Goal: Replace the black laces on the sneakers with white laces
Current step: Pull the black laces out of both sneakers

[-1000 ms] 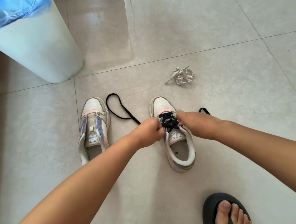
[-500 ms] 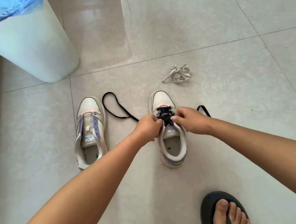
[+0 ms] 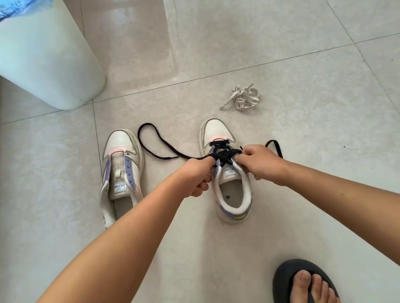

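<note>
Change since the earlier pictures: both hands sit a little nearer the toe of the right-hand sneaker (image 3: pixel 227 170); only the lower crossings of the black lace (image 3: pixel 222 154) remain threaded, where a second ago the crossings reached closer to the tongue label. The loose black tail has shifted slightly on the floor.

Left hand (image 3: pixel 196 176): fingers curled, pinching the black lace at the sneaker's left eyelet row.
Right hand (image 3: pixel 260 162): fingers curled, pinching the lace at the right eyelet row.

Right-hand sneaker: white, pink band behind the toe cap, purple and yellow at the heel; upright on the floor tile (image 3: pixel 324 173) near its middle, toe pointing away. One lace tail runs left in a loop toward the other shoe; a short end shows beyond the right hand.

Left-hand sneaker (image 3: pixel 121 171): same colours, no lace, tongue exposed, near the tile's left seam.

White laces (image 3: pixel 241 97): bundled, toward the tile's far edge, apart from both shoes.

Bin (image 3: pixel 33 53): white, blue liner, far left.
Sandalled foot (image 3: pixel 306 290): near edge.
</note>
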`<state>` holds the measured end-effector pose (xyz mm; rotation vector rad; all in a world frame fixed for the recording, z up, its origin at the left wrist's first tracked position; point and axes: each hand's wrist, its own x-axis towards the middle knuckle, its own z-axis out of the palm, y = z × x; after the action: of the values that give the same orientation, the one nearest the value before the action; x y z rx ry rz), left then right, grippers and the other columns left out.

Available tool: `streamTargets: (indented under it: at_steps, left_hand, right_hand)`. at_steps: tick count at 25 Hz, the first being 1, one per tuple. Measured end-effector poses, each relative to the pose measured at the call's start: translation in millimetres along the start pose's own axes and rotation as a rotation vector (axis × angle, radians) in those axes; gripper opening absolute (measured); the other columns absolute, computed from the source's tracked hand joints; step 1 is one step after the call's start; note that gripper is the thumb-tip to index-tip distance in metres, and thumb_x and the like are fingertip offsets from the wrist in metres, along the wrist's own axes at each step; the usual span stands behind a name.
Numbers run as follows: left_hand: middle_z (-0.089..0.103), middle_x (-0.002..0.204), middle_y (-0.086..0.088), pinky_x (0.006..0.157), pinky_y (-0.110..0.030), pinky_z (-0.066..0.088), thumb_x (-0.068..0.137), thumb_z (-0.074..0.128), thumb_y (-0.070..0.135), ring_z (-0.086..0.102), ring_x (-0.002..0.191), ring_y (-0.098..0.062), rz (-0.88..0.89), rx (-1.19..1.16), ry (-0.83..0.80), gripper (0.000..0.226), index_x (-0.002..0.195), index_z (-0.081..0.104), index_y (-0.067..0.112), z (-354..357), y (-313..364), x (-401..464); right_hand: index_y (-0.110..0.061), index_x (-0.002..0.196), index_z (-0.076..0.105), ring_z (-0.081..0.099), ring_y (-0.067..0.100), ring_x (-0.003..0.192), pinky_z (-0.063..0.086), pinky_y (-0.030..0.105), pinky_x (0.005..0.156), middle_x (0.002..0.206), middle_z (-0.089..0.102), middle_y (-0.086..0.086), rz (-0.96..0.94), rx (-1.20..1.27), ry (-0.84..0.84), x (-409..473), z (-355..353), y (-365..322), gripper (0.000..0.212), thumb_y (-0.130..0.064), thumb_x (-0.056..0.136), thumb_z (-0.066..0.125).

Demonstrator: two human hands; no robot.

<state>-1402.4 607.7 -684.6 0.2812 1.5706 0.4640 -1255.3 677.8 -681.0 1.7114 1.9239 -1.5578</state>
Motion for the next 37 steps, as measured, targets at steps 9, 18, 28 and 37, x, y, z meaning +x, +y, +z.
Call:
streamTargets:
  at_steps: [9,18,28,37]
  left_hand:
    - [0.059,0.084,-0.013,0.055,-0.027,0.035,0.097,0.037,0.030,0.055,0.069,-0.029,0.248,0.840,0.453,0.029,0.085,0.052,0.007,-17.7,-10.1,3.2]
    - [0.054,0.073,-0.010,0.056,-0.027,0.034,0.091,0.044,0.018,0.052,0.068,-0.028,0.367,0.770,0.345,0.022,0.072,0.051,0.012,-18.6,-1.7,-0.8]
    - [0.038,0.062,-0.001,0.044,-0.016,0.022,0.095,0.035,0.041,0.033,0.049,-0.015,-0.080,0.124,0.080,0.040,0.077,0.051,0.010,-7.3,6.5,-5.0]
    - [0.043,0.058,0.000,0.054,-0.025,0.033,0.090,0.050,0.023,0.044,0.059,-0.021,0.340,0.538,0.313,0.034,0.060,0.038,0.016,-6.3,14.5,1.9]
  right_hand:
    - [-0.013,0.091,0.044,0.051,0.029,0.076,0.031,0.032,0.059,0.087,0.056,0.007,-0.103,-0.696,0.261,-3.5,-6.2,7.4,0.018,-0.028,0.098,0.034]
    - [-0.015,0.070,0.047,0.046,0.023,0.068,0.030,0.029,0.054,0.069,0.050,0.002,-0.084,-0.360,0.130,7.0,-22.0,1.0,0.022,-0.020,0.091,0.048]
    - [-0.013,0.072,0.048,0.031,0.016,0.050,0.023,0.022,0.047,0.060,0.041,0.003,0.219,0.122,-0.008,1.7,-25.1,3.3,0.036,-0.041,0.094,0.043]
    - [-0.017,0.066,0.038,0.044,0.019,0.065,0.030,0.029,0.054,0.070,0.046,0.001,-0.049,-0.197,0.182,16.3,-26.0,11.0,0.031,-0.020,0.096,0.046]
